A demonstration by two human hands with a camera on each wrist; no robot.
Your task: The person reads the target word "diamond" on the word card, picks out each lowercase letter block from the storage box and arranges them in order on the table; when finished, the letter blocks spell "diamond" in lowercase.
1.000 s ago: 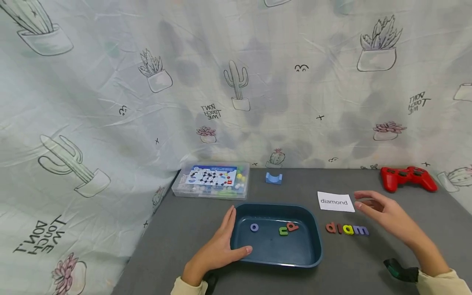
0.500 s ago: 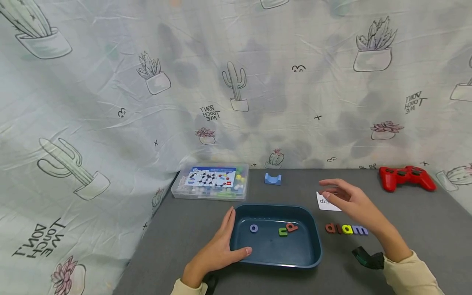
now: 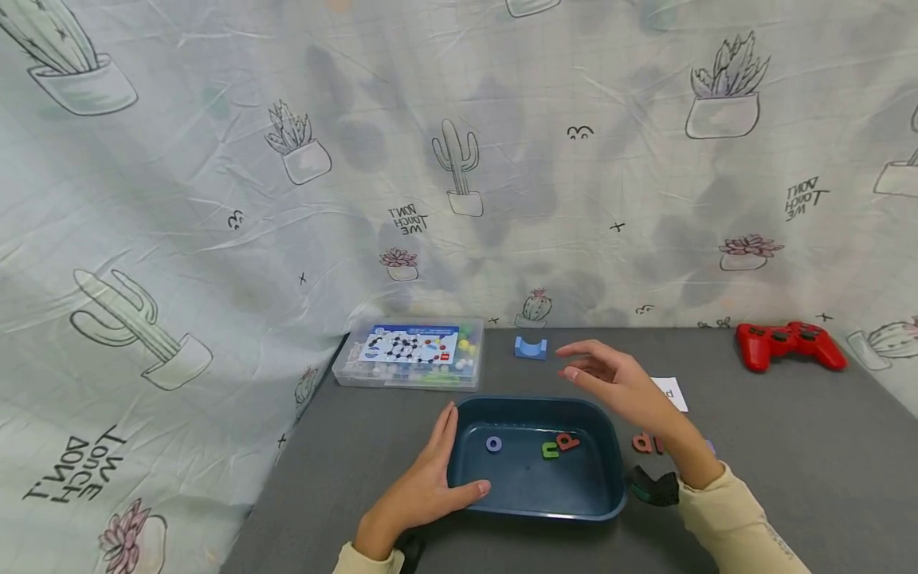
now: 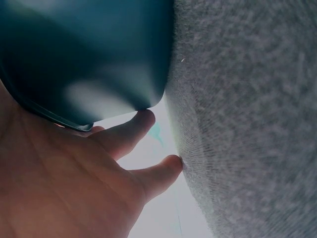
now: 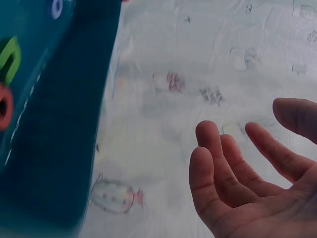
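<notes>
A dark blue tray [image 3: 534, 498] lies on the grey table. Inside it are a purple letter o [image 3: 493, 444], a green letter n [image 3: 550, 450] and a red letter d [image 3: 568, 442]. My left hand [image 3: 423, 482] rests against the tray's left side, fingers extended along the outer wall and thumb over the front rim. Above the tray's back right corner hovers my right hand [image 3: 617, 383], its fingers loosely bent and nothing between them, as the right wrist view confirms. Under the right forearm, a red letter d [image 3: 641, 443] shows on the table; the letters beside it are mostly covered.
Behind the right hand, a white card [image 3: 672, 392] is partly hidden. A clear plastic case [image 3: 409, 375] with a molecule picture stands at the back left, beside a small blue block [image 3: 531, 348]. A red game controller [image 3: 790, 346] lies at the back right.
My right hand has moved left, from right of the card, across it to above the tray's back right corner. The left hand and the letters in the tray have stayed put.
</notes>
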